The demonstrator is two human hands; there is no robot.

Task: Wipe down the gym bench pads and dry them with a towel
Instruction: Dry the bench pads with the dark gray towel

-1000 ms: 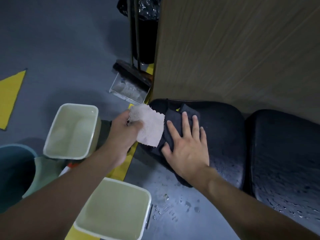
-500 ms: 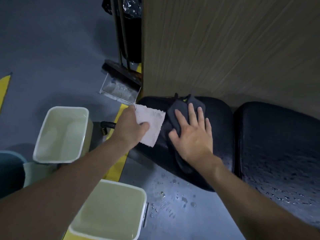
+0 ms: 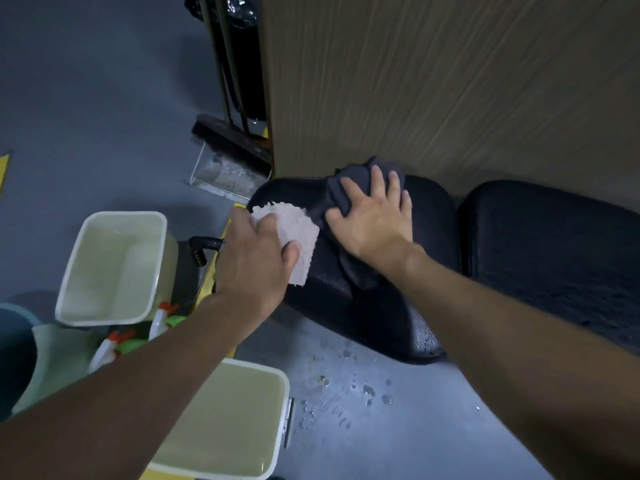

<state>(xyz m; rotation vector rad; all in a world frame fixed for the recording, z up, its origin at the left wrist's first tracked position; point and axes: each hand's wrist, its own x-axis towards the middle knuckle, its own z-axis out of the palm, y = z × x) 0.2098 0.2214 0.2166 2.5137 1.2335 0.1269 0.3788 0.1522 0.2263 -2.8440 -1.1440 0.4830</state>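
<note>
Two black bench pads sit side by side against a wooden panel: the nearer pad (image 3: 429, 216) in the middle and a second pad (image 3: 554, 244) to its right, both beaded with water. My right hand (image 3: 374, 220) lies flat, fingers spread, pressing a dark grey towel (image 3: 349, 174) onto the nearer pad close to the panel. My left hand (image 3: 256, 258) pinches a white cloth (image 3: 298, 230) against that pad's left end.
Two cream bins stand on the grey floor at left (image 3: 114, 268) and bottom centre (image 3: 221, 424). Spray bottles (image 3: 162, 317) lie between them. A broom and clear dustpan (image 3: 228, 168) lean by the wooden panel (image 3: 450, 81). Water drops (image 3: 346, 386) spot the floor.
My right hand has slid the dark towel up the nearer pad toward the wooden panel. My left hand has brought the white cloth down onto the pad's left end.
</note>
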